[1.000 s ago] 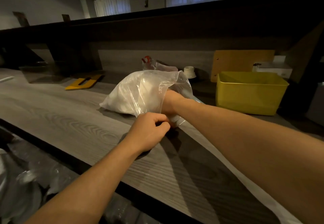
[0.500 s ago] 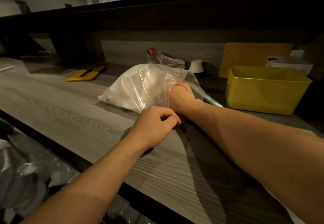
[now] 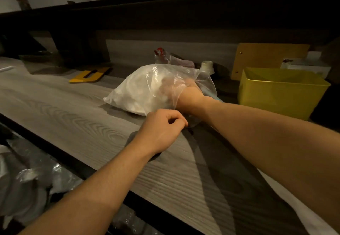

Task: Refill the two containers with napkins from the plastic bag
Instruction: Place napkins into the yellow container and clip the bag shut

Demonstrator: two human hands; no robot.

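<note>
- While my left hand (image 3: 161, 126) pinches the clear plastic bag's (image 3: 139, 89) mouth, my right hand (image 3: 184, 94) reaches inside; its fingers' grip I cannot tell.
- No white napkins (image 3: 128, 94) are out yet; the yellow plastic container (image 3: 276, 94) awaits filling.

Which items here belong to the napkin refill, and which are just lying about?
Job in hand:
plastic bag of napkins
yellow container
left hand, pinching the bag's mouth
right hand, reaching inside the bag

Lying about:
yellow flat tool
small crumpled bag
white cup
wooden board
</note>
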